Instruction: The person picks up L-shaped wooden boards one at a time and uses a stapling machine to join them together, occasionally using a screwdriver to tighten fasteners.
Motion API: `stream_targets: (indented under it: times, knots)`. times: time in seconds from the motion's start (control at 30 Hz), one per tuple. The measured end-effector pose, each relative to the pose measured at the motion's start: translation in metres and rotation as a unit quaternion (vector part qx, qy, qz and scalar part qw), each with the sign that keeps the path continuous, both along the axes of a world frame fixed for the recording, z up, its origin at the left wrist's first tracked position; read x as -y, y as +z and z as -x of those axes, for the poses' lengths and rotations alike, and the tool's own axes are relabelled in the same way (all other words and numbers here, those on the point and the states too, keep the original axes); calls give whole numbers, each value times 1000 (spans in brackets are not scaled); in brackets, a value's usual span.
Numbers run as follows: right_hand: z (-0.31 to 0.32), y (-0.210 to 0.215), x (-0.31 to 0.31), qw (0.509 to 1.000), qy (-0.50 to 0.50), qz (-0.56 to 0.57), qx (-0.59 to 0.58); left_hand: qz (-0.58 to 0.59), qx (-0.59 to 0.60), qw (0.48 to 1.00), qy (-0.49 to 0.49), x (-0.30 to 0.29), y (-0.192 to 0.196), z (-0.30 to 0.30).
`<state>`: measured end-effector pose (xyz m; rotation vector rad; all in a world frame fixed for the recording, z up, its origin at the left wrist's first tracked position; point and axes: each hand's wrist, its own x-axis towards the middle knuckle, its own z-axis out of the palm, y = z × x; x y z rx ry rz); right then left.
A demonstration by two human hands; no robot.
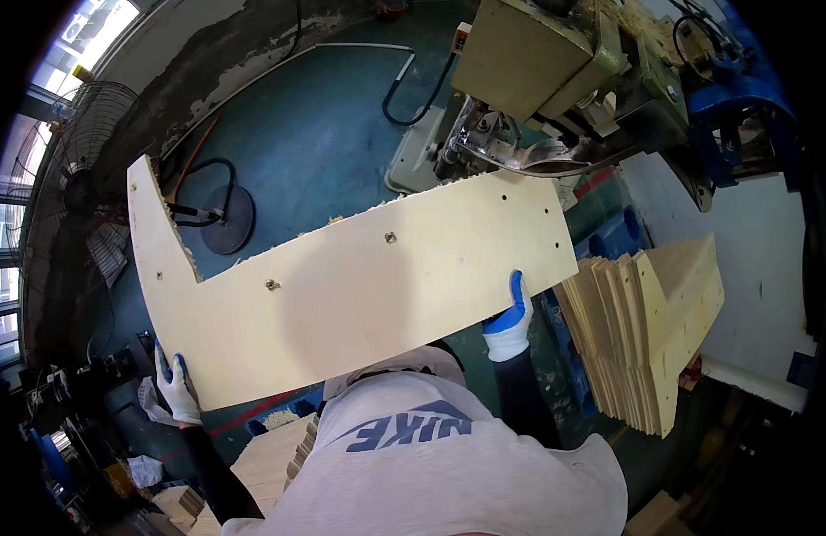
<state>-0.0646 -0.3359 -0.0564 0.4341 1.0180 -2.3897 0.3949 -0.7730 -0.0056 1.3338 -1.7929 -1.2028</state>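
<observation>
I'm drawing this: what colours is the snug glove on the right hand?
The glove is white with blue on its thumb, best in the head view.

Left hand (pixel 178 389), right hand (pixel 511 323) gripping plywood board (pixel 346 290), stacked boards (pixel 625 335)

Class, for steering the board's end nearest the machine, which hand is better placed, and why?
Probably the right hand: it holds the board near the end beside the machine, while the left hand holds the opposite end.
</observation>
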Motion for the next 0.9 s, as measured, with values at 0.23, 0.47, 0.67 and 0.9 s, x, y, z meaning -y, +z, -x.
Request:
stream_targets:
  times: [0.23,0.47,0.67,0.9]
  knots:
    - [6,5,44,993,73,90,15,61,-24,997,40,-18,16,-38]
    - [5,-1,52,995,85,55,-7,23,-78,996,33,12,0,-31]
    - [5,-4,63,998,33,45,-24,3,-92,995,38,32,-15,-27]
    - [10,-21,67,998,2,6,-60,-7,-71,997,26,44,-20,-14]
